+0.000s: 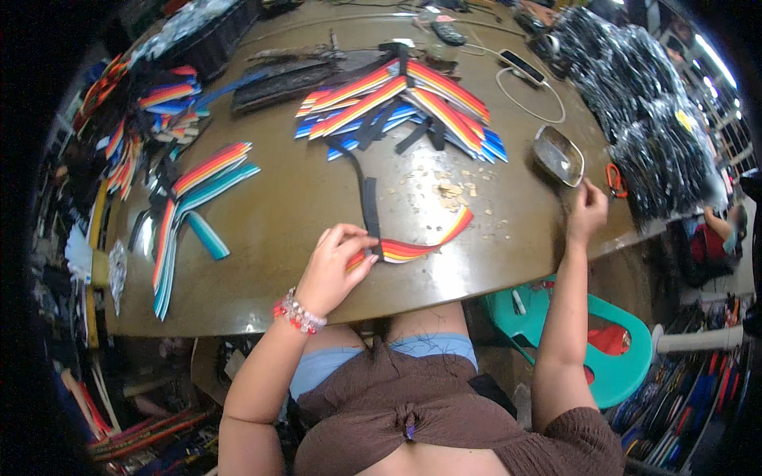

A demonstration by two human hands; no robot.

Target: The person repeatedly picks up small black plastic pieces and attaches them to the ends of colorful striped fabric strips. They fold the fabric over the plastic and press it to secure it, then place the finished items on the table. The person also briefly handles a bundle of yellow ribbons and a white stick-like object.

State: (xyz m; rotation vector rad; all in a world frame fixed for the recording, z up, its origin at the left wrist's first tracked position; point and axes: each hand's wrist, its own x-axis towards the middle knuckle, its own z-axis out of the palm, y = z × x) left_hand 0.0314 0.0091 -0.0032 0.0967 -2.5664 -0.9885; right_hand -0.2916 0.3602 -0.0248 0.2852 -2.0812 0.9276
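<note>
My left hand (332,258), with beaded bracelets at the wrist, pinches a striped strap (417,251) in red, orange, yellow and white. A narrow black strap (371,206) crosses it at the fingertips and runs away from me over the table. To the right, my right hand (588,210) is closed, its fingertips at the near rim of a shallow metal dish (558,155). Whether those fingers grip the rim or something small, I cannot tell. Small pale flakes (451,193) lie scattered between the hands.
Stacked striped straps with black bands (397,107) lie at the far middle; another bundle (178,214) is at the left. A phone (522,67) with a white cable and orange-handled scissors (615,181) lie at right. Plastic-wrapped bundles (635,103) fill the right edge. A green stool (619,349) stands below.
</note>
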